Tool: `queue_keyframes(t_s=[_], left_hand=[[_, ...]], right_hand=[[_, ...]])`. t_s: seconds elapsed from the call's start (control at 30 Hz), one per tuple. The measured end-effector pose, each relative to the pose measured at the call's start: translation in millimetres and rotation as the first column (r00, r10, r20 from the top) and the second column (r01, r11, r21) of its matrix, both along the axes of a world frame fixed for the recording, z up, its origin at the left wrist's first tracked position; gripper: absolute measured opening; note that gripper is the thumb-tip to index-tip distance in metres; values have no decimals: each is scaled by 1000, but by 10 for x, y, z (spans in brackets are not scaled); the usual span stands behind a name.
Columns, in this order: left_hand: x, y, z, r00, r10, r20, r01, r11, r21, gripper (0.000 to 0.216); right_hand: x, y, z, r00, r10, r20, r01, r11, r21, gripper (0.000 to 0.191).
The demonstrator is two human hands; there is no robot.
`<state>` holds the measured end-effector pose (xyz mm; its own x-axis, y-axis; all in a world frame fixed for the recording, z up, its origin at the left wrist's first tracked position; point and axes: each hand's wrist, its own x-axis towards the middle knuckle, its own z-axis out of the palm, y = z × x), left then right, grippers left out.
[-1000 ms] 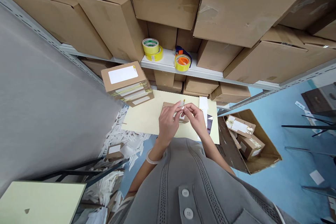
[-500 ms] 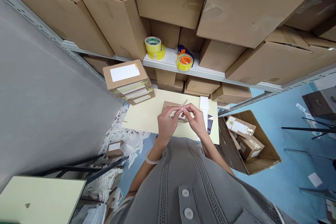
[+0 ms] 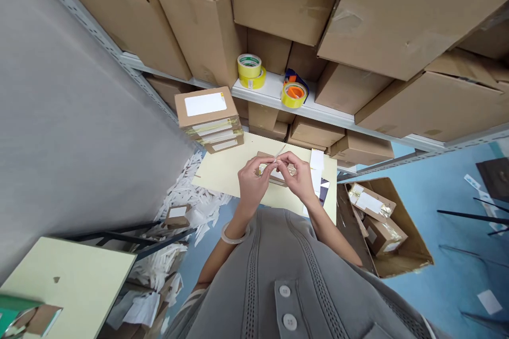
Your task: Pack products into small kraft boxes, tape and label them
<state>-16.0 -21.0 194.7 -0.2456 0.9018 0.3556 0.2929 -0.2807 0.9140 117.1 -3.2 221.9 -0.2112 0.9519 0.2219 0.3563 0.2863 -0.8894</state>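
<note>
Left hand (image 3: 253, 179) and right hand (image 3: 298, 177), nearly closed, pinch a pale strip (image 3: 280, 151) above a carton (image 3: 277, 176); stacked boxes (image 3: 210, 121) sit at ten o'clock.

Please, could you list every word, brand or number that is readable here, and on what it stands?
No text can be read with certainty.
Upper tape roll: green marking inside, too small.
Stack's top label: no readable print.
Central box label: partly covered, too small.
Open carton's upper label: no readable print.
</note>
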Motion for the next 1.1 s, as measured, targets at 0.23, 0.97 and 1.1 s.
queue_keyframes(t_s=[0.23,0.97,1.1], left_hand=[[-417,-74,156,975,199,95,-197,980,-28,20],[-2513,-1561,-359,150,934,325,-975,195,-109,25],[-2760,-1755,-485,-8,949,314,-991,36,-132,23]], right_hand=[[-422,244,220,956,254,148,-280,940,194,17],[-2843,518,-47,654,747,116,-753,630,188,14],[-3190,505,-192,655,746,119,-755,636,163,16]])
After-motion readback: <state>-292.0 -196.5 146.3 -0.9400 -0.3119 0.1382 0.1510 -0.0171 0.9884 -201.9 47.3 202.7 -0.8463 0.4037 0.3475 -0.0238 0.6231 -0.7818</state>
